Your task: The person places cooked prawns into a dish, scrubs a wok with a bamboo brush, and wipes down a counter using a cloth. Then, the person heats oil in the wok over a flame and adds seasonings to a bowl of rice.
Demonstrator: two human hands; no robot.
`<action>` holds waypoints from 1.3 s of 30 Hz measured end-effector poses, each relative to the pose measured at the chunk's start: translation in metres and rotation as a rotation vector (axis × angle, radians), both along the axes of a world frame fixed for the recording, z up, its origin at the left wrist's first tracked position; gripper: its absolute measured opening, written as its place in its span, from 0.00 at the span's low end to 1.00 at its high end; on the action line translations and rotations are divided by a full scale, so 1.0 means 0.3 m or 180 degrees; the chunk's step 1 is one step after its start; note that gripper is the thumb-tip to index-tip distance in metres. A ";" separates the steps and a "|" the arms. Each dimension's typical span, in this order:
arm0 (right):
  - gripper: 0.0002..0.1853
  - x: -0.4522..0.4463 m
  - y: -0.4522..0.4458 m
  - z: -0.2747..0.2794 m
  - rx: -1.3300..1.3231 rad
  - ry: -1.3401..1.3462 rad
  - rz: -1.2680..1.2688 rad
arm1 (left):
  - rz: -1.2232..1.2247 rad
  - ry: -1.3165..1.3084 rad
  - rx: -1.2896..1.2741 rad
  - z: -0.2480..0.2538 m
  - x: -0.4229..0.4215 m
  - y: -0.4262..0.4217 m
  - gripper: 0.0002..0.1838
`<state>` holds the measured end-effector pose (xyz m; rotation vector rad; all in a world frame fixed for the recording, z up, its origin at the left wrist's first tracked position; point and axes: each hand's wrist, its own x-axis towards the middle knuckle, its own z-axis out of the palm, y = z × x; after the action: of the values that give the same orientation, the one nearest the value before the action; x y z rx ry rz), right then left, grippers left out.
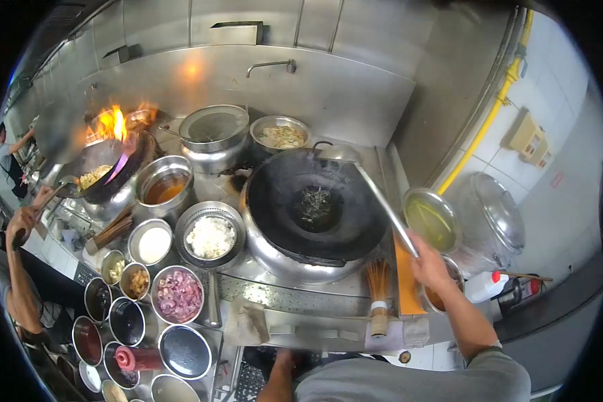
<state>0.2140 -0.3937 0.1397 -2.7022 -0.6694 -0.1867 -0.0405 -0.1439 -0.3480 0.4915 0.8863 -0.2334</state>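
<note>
My right hand (pixel 430 262) is closed around the long metal handle of a ladle (pixel 390 209). The ladle's bowl (pixel 342 153) rests at the far rim of a large black wok (pixel 275 201). Dark oily liquid (pixel 316 208) with foam lies in the wok's bottom, and faint steam hangs above it. Low at the counter's front edge is my left hand (pixel 285 360); its fingers are hidden. Close to my right hand are a pot of yellowish liquid (pixel 433 218) and a bamboo brush (pixel 378 295).
At left, a co-worker's hand (pixel 23 224) holds a ladle by a flaming wok (pixel 94 161). Bowls of chopped onion (pixel 178 295), white pieces (pixel 211 238) and sauces crowd the left counter. A strainer pot (pixel 214 127) and a food bowl (pixel 280 136) stand behind.
</note>
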 end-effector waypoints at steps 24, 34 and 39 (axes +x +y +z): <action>0.11 -0.132 0.630 -0.088 -0.0622 -0.0992 0.1771 | 0.1504 -0.0066 -0.0578 -0.114 0.070 -0.179 0.13; 0.07 -0.057 0.636 0.077 -0.0269 -0.1495 0.1499 | 0.1272 0.0478 -0.0404 0.105 0.059 -0.171 0.11; 0.06 -0.040 0.628 0.100 -0.0258 -0.1613 0.1439 | 0.1355 0.0049 -0.0775 -0.022 0.055 -0.195 0.11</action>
<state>0.2020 -0.2054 0.1697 -2.4984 -1.4332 -0.7491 -0.0239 -0.2024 -0.3545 0.0689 0.9415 0.0454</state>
